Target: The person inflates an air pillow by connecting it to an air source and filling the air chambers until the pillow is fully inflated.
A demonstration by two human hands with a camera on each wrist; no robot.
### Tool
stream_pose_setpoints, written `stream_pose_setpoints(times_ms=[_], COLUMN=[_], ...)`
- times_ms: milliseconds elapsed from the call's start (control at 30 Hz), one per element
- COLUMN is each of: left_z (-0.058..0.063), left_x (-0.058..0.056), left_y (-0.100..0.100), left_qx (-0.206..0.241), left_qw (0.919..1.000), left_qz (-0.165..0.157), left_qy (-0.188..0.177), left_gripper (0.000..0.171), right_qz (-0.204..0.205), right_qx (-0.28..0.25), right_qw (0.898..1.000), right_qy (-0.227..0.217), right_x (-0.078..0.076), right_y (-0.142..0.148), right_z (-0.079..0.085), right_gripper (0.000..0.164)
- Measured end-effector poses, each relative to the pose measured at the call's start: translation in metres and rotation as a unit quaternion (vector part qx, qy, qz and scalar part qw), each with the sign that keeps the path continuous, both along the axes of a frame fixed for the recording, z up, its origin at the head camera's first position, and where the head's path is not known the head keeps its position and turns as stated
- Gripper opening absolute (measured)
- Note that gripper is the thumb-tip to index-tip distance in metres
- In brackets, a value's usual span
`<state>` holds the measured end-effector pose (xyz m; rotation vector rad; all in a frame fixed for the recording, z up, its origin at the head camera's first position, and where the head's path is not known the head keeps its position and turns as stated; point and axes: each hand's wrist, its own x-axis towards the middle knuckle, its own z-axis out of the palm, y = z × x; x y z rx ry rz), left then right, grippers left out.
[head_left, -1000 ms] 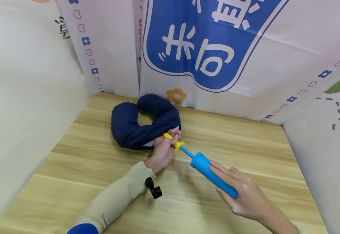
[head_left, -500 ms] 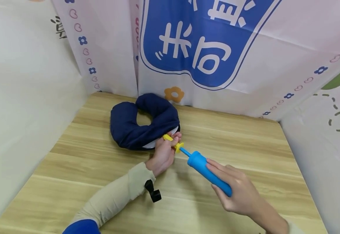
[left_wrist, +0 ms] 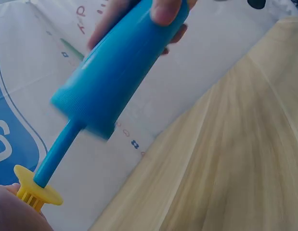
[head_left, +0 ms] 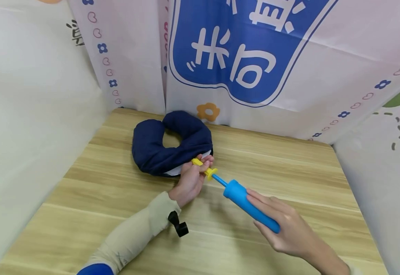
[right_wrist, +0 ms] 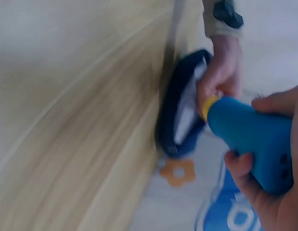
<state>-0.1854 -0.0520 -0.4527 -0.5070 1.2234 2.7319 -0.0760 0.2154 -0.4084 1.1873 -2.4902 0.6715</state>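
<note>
A navy U-shaped neck pillow (head_left: 148,149) lies on the table, a white inner part (head_left: 175,170) showing along its near edge. At that edge my left hand (head_left: 191,181) holds the yellow nozzle end (head_left: 210,173) of a hand pump, its tip hidden near the pillow. From the yellow flange a thin blue rod (left_wrist: 57,153) runs into the pump's thick blue barrel (head_left: 244,200). My right hand (head_left: 287,225) grips the barrel, fingers along the top and thumb below. In the right wrist view the barrel (right_wrist: 250,139) points toward the left hand and the pillow (right_wrist: 170,115).
The wood-grain table (head_left: 110,214) is enclosed by white printed sheets, with a blue sign (head_left: 220,57) on the back one. A black strap-like piece (head_left: 179,225) hangs from the left sleeve (head_left: 134,233). The pillow lies close to the back sheet.
The right hand has slid the blue barrel slightly toward the yellow flange, then back out, so the rod shows longer again. Left hand and pillow stay in place; the head view shifts slightly.
</note>
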Motion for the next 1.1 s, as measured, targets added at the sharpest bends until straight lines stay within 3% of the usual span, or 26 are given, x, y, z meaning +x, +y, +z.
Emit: stream_pose_setpoints(times_ms=[200,333,467,600,733,933,1100], left_z=[0.0,-0.001,0.0,0.001,-0.002,0.0,0.003], left_x=[-0.005,-0.002,0.005,0.011,0.009,-0.001,-0.007], left_y=[0.001,0.005,0.01,0.011,0.012,0.012,0.009], left_qx=[-0.005,-0.012,-0.024,-0.032,-0.036,-0.017,-0.004], left_qw=[1.0,0.9998,0.9996,0.9995,0.9992,0.9993,0.9998], left_qz=[-0.001,0.012,0.012,0.003,-0.013,-0.022,-0.011], left_qy=[-0.001,-0.011,-0.008,-0.001,0.013,0.024,0.015], left_gripper=[0.028,0.03,0.032,0.036,0.038,0.036,0.029], right_qz=[0.035,0.0,-0.028,-0.011,0.013,-0.01,0.004], right_qx=[-0.037,-0.023,-0.004,-0.011,-0.014,0.002,-0.034], right_qw=[0.999,1.0,0.999,0.999,0.999,1.0,0.999], right_qy=[0.018,0.008,0.015,0.034,0.04,-0.002,0.0], right_x=[0.015,0.015,0.003,-0.016,-0.027,-0.007,0.011], right_y=[0.033,0.026,-0.001,-0.027,-0.035,0.001,0.03], right_z=[0.016,0.019,0.013,0.0,-0.011,0.001,0.012], right_gripper=[0.049,0.049,0.048,0.063,0.059,0.06,0.049])
